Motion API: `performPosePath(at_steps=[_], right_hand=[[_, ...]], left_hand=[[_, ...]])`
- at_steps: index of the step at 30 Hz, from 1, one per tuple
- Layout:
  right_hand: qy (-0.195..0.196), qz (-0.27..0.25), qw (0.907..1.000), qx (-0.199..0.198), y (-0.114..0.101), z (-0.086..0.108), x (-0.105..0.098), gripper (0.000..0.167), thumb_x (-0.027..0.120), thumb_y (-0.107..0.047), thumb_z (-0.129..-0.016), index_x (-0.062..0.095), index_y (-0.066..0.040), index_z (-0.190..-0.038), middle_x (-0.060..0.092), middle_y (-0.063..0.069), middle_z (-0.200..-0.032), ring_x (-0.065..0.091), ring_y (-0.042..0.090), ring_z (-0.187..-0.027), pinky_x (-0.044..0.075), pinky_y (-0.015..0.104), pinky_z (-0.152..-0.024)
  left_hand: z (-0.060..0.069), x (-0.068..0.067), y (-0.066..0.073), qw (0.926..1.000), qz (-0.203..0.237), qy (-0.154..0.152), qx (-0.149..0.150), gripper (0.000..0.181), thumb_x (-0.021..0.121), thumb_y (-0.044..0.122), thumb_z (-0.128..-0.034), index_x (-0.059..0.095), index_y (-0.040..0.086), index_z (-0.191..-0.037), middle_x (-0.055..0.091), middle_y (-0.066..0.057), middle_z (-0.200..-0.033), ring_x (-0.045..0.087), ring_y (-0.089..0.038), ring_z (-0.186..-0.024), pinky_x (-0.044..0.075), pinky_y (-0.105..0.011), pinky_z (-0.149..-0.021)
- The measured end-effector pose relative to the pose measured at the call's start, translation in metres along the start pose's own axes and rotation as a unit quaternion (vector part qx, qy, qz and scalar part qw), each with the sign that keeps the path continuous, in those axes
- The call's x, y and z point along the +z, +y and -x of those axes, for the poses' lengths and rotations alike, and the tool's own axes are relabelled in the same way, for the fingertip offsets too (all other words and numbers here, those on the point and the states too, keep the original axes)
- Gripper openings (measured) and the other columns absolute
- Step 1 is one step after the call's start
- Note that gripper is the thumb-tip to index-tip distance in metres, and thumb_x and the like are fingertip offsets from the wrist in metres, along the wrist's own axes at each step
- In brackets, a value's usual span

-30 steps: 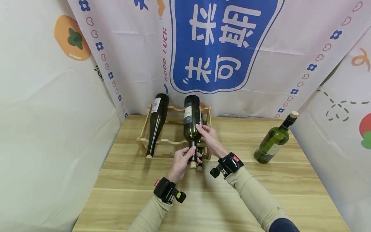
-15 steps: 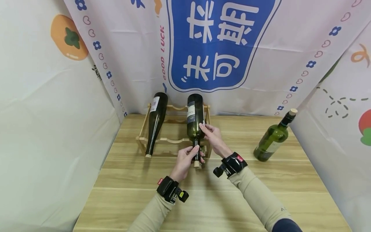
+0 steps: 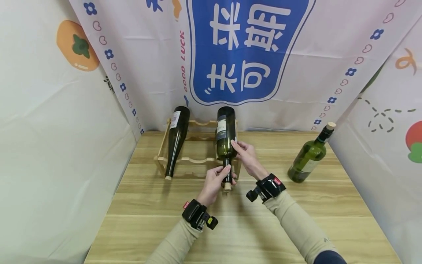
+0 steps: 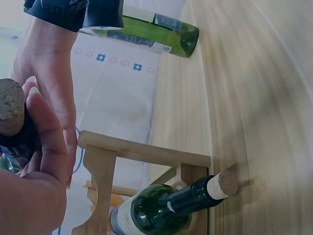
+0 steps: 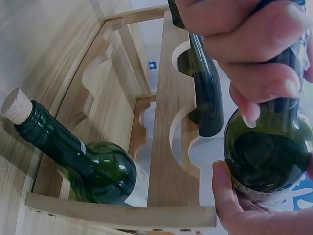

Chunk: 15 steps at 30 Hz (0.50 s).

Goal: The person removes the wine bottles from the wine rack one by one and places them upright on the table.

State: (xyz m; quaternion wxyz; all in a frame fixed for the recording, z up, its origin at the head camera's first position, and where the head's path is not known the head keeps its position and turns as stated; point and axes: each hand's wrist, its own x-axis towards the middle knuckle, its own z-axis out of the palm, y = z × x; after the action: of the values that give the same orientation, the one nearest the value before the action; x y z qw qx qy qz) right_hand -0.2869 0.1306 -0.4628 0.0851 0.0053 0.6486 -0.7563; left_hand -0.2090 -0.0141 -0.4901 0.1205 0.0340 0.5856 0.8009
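A dark green bottle (image 3: 226,128) with a pale and blue label lies neck toward the person above the right side of the wooden rack (image 3: 196,160). My left hand (image 3: 213,183) grips its neck just behind the cork, and my right hand (image 3: 248,157) holds the lower body near the shoulder. In the right wrist view this bottle (image 5: 259,152) is clear of the rack's upper rail (image 5: 168,98). Below, another corked bottle (image 5: 100,171) lies in the rack's lower tier; the left wrist view shows its neck (image 4: 195,197) sticking out.
A long dark bottle (image 3: 177,137) lies on the left of the rack's upper tier. To the right, a green corked bottle (image 3: 307,161) stands on the wooden table (image 3: 280,227). Printed cloth (image 3: 296,91) hangs behind the rack.
Both hands have carried the held bottle a little to the right over the rack, still gripping it. The lower bottle's neck is now mostly hidden beneath it in the head view.
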Motion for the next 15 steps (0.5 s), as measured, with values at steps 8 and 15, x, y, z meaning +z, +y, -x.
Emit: performPosePath(at_steps=[8,15], right_hand=[[0.007,0.006,1.0,-0.001,-0.001,0.002,-0.009,0.059,0.057,-0.034,-0.097,0.044,0.006,-0.138,0.056,0.028,-0.13,0.067,0.007,-0.084,0.055,0.02,-0.083],[0.014,-0.006,0.9999,-0.006,-0.003,0.007,-0.017,0.059,0.058,-0.032,-0.097,0.043,0.008,-0.138,0.054,0.028,-0.132,0.067,0.006,-0.088,0.055,0.02,-0.086]], left_hand=[[-0.004,0.007,-0.004,0.9999,0.001,-0.004,-0.012,0.044,0.057,0.03,-0.0974,0.057,-0.012,-0.111,0.07,-0.009,-0.084,0.067,-0.012,-0.062,0.058,-0.025,-0.058],[-0.005,0.014,-0.004,0.9999,-0.005,-0.013,-0.009,0.049,0.055,0.029,-0.0986,0.054,-0.016,-0.117,0.069,-0.004,-0.081,0.066,-0.011,-0.061,0.055,-0.022,-0.055]])
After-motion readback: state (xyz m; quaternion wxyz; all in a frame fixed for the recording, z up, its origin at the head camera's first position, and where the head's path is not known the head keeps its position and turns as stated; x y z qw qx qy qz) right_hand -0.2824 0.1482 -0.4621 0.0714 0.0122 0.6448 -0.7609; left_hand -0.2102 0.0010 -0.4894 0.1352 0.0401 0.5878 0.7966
